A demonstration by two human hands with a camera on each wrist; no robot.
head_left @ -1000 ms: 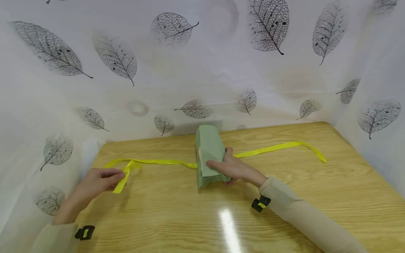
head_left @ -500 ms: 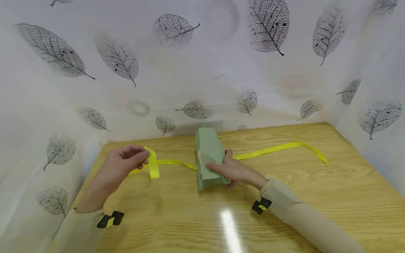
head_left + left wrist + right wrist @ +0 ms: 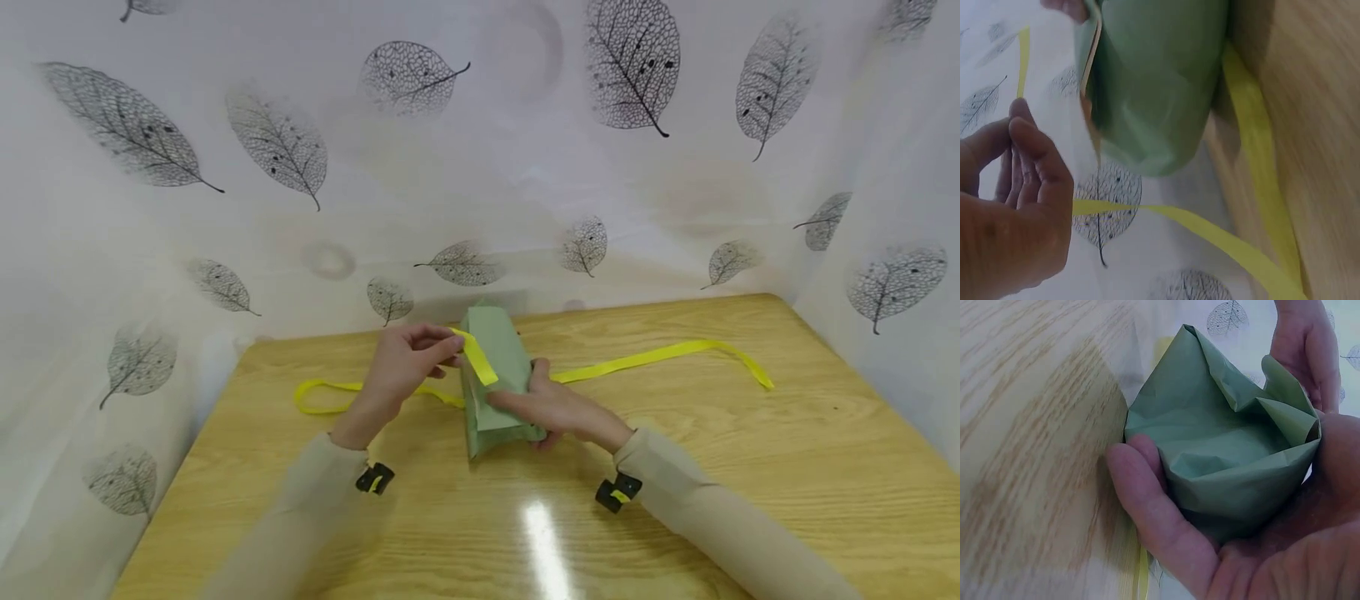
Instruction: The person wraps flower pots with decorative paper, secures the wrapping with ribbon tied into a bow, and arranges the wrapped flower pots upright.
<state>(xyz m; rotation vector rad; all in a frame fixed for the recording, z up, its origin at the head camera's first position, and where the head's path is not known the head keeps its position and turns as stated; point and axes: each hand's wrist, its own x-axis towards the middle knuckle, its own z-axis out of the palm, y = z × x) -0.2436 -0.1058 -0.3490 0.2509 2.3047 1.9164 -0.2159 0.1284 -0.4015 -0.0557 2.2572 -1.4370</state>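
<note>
A green paper-wrapped parcel (image 3: pixel 493 342) lies on the wooden table, its near end folded and creased in the right wrist view. My right hand (image 3: pixel 558 404) grips its right side, thumb on top, fingers low along the far side. A yellow ribbon (image 3: pixel 630 360) passes under the parcel and comes out on both sides. Between thumb and fingertips, my left hand (image 3: pixel 408 362) pinches the ribbon near its left end, above the parcel's top. The short tip hangs over the green paper; behind the hand the ribbon loops back to the table. In the left wrist view, the parcel's paper seam (image 3: pixel 1092 62) shows.
The wooden table (image 3: pixel 675 467) extends to both sides and toward the front. A white curtain (image 3: pixel 495 158) printed with leaves hangs behind it and at both sides. The right ribbon end (image 3: pixel 761 375) lies loose on the tabletop.
My left hand has carried the ribbon's left end rightward from the table's left side to over the parcel. The left stretch now forms a loop. My right hand stays on the parcel.
</note>
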